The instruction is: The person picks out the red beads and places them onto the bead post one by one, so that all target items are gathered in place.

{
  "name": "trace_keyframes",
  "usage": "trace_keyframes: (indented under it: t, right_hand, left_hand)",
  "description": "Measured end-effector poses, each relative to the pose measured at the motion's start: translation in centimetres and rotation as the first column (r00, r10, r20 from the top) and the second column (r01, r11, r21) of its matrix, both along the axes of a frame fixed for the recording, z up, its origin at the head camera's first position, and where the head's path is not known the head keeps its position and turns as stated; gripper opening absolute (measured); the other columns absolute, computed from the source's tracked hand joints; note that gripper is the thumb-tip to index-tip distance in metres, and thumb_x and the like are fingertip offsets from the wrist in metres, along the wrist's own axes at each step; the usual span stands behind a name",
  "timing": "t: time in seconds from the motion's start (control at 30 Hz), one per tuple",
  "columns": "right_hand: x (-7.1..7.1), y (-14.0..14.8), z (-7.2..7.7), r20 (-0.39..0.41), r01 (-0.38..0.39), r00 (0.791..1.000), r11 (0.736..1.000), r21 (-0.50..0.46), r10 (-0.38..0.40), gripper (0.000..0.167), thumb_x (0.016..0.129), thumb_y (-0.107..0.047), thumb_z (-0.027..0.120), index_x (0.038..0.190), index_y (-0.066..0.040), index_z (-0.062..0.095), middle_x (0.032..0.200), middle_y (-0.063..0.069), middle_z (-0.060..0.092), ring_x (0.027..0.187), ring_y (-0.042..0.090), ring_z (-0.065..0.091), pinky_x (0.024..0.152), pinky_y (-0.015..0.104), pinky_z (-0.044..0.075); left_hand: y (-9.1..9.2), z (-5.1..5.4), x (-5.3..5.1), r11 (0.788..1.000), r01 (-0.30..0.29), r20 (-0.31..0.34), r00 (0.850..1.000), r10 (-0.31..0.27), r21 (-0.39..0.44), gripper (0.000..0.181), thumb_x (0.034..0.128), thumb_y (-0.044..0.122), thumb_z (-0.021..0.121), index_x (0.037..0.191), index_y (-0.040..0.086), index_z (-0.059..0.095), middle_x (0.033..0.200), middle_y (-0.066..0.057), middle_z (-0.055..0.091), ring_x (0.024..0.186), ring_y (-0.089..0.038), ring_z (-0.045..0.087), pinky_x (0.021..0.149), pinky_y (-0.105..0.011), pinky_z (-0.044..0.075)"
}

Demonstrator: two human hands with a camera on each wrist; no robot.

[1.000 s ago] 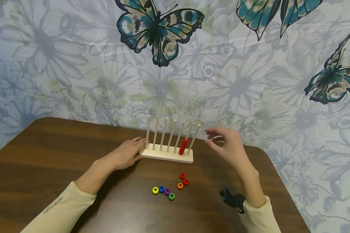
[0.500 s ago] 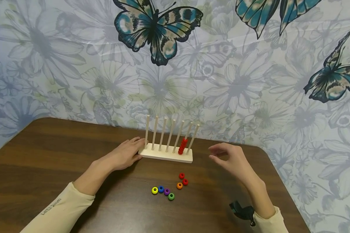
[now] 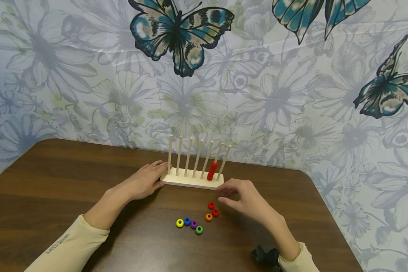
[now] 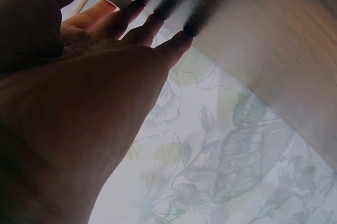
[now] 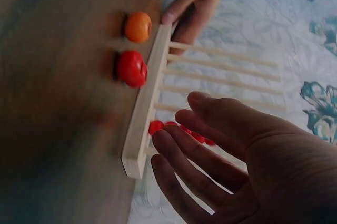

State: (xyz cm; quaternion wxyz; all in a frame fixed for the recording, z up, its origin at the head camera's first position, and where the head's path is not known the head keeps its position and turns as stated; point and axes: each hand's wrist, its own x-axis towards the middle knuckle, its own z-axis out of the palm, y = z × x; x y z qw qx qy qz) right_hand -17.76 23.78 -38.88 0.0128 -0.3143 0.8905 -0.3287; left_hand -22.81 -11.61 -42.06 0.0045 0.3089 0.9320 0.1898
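Left hand (image 3: 147,181) is gripping the rack (image 3: 190,181) by the table's far edge (image 3: 88,146), relaxed right hand (image 3: 243,198) hovering near probably slick, side-pinchable beads (image 3: 215,213).

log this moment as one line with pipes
left hand: touching left end of peg rack | right hand: empty, near loose red beads | red bead stack: on second peg from right

A short line of dark lettering (image 3: 57,244) runs along the forearm of the cream left sleeve (image 3: 71,245), slanting with it, too small and blurred to make out. No word, number or sign can be read.
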Motion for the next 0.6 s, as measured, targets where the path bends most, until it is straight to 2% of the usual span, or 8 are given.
trace_keyframes:
  t: [0.2, 0.37, 0.6]
  right_hand:
    - [0.2, -1.1, -0.8, 0.079, -0.046, 0.996, 0.997, 0.054, 0.042, 0.027, 0.096, -0.015, 0.079, 0.122, -0.010, 0.076, 0.115, 0.002, 0.076, 0.102, 0.020, 0.075, 0.091, 0.037, 0.063]
    - [0.3, -1.6, -1.3, 0.077, -0.065, 0.995, 0.991, 0.119, 0.056, 0.024, 0.096, -0.014, 0.078, 0.121, -0.013, 0.078, 0.115, -0.003, 0.075, 0.103, 0.018, 0.072, 0.090, 0.034, 0.062]
    - [0.3, -1.7, -1.7, 0.063, -0.064, 0.996, 0.990, 0.127, 0.057, 0.020, 0.096, -0.014, 0.079, 0.116, -0.015, 0.080, 0.110, -0.005, 0.074, 0.095, 0.016, 0.069, 0.082, 0.032, 0.060]
  left_hand:
    - [0.0, -0.1, -0.2, 1.000, -0.004, 0.006, 1.000, 0.004, -0.004, 0.055, 0.1031, 0.010, 0.067, 0.153, -0.003, 0.048, 0.157, -0.028, 0.048, 0.150, -0.052, 0.038, 0.119, -0.071, 0.033]
    - [0.0, -0.1, -0.3, 1.000, -0.004, 0.012, 1.000, 0.004, -0.003, 0.055, 0.1032, 0.010, 0.067, 0.154, -0.003, 0.048, 0.157, -0.028, 0.048, 0.150, -0.052, 0.038, 0.119, -0.071, 0.033]
    - [0.0, 0.0, -0.3, 1.000, 0.004, 0.008, 1.000, -0.004, -0.005, 0.055, 0.1033, 0.010, 0.067, 0.154, -0.003, 0.048, 0.157, -0.028, 0.048, 0.150, -0.052, 0.038, 0.118, -0.072, 0.034]
